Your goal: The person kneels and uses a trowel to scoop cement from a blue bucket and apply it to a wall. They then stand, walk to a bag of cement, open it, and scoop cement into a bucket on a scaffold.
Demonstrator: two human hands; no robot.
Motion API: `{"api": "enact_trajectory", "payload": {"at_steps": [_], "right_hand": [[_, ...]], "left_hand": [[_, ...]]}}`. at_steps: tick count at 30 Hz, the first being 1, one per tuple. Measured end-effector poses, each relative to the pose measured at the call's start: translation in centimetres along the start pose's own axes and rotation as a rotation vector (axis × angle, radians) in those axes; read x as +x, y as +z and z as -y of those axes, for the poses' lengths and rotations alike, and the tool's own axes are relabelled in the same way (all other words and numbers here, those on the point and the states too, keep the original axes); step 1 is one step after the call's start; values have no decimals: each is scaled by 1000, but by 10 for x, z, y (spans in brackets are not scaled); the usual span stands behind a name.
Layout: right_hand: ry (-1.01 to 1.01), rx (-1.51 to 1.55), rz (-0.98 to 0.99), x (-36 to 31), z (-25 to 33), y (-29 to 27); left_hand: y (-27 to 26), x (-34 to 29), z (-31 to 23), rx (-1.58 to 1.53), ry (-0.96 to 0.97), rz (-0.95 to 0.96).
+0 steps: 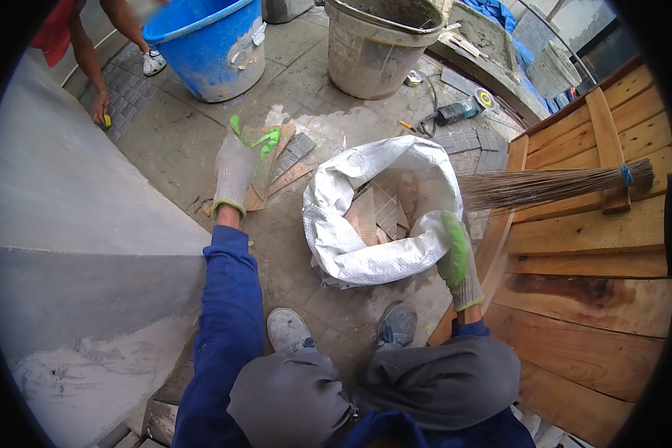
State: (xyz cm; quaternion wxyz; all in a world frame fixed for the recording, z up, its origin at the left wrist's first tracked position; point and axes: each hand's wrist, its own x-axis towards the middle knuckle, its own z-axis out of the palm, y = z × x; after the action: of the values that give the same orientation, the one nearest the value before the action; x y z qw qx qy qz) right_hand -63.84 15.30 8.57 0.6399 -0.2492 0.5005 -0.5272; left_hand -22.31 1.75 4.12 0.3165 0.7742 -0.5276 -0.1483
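My left hand, in a grey knit glove with green-coated fingers, grips a broken tan tile piece by its edge, close to the ground. Beside that piece lie a grey tile offcut and another tan shard. A white woven sack with its mouth rolled outward stands in front of my feet. Inside it are several tile shards. My right hand, gloved the same way, is closed on the sack's right rim; its fingertips are partly hidden by the folded edge.
A blue tub and a cement-stained bucket stand beyond the sack. An angle grinder lies near tile offcuts. A stick broom rests against wooden boards at right. A plastered wall bounds the left; another person's hand is behind it.
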Motion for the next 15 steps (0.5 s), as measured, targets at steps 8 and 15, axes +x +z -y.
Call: {"api": "enact_trajectory", "payload": {"at_steps": [8, 15], "right_hand": [[27, 264, 72, 11, -22, -18], [47, 260, 98, 10, -26, -3]], "left_hand": [[42, 21, 66, 459, -236, 312], [35, 2, 46, 451, -233, 153]]}}
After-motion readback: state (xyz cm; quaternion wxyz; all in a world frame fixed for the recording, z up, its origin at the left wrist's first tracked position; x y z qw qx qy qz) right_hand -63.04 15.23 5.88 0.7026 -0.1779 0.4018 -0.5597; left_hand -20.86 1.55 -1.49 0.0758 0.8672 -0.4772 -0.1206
